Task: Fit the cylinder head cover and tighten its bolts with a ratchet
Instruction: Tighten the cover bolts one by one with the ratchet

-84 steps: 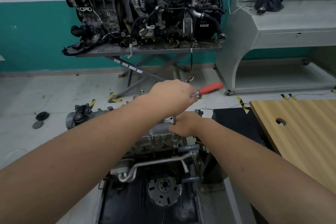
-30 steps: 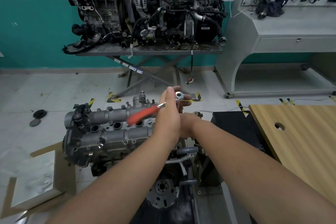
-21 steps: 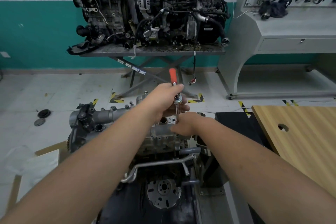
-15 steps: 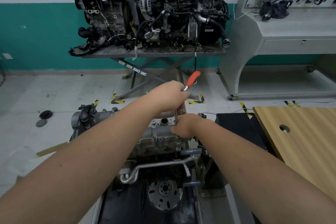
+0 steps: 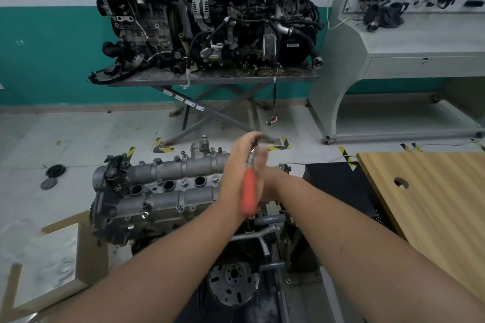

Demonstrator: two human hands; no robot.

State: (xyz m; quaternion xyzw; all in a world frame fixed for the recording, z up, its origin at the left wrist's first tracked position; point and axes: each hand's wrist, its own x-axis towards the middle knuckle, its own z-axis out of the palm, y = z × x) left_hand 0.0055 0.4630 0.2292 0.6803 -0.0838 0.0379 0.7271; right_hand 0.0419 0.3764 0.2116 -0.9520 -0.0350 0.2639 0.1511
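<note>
Cylinder head cover (image 5: pixel 168 191) is already seated on the engine, low in the foreground left of the hands; fitting is judged done, tightening in progress. Ratchet (image 5: pixel 249 191) is gripped near its head by the left hand (image 5: pixel 240 165), orange handle pointing down toward the camera and motion-blurred. Right hand (image 5: pixel 271 183) is mostly hidden behind it at the cover's right end; its grip cannot be told. Bolts (image 5: pixel 184 183) are seen sitting along the cover; how many are torqued cannot be told. No containers with contents are identifiable; the wooden desk (image 5: pixel 433 204) at right shows only a hole.
</note>
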